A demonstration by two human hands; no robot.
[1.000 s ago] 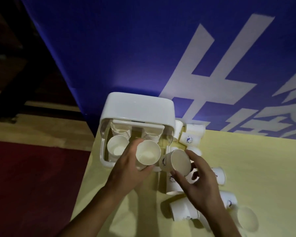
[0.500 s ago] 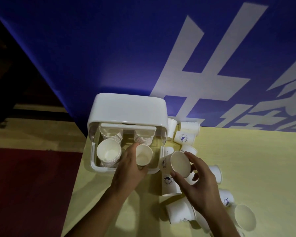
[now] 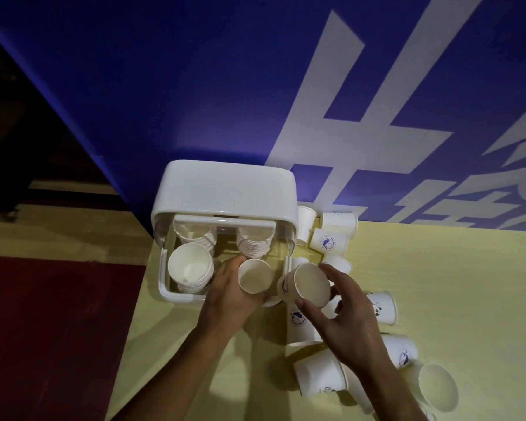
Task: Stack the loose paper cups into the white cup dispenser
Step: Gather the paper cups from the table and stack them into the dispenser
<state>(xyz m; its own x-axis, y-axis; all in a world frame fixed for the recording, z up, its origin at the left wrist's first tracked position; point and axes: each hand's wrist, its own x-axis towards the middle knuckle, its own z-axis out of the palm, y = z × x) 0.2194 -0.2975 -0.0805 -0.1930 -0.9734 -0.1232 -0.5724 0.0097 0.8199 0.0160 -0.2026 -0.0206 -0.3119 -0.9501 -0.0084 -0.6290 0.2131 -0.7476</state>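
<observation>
Left grip (image 3: 228, 296) holds cup (image 3: 254, 276) inside dispenser (image 3: 225, 186) front edge.

paper cup (image 3: 328, 240) print unreadable, banner lettering (image 3: 377, 132) cropped

Person in view as two bare hands and bare forearms only. Left hand (image 3: 230, 294): forearm uncovered down to frame edge at 7 o'clock. Right hand (image 3: 348, 326): forearm uncovered to edge at 5 o'clock. Slim fingers, knuckles showing.
</observation>
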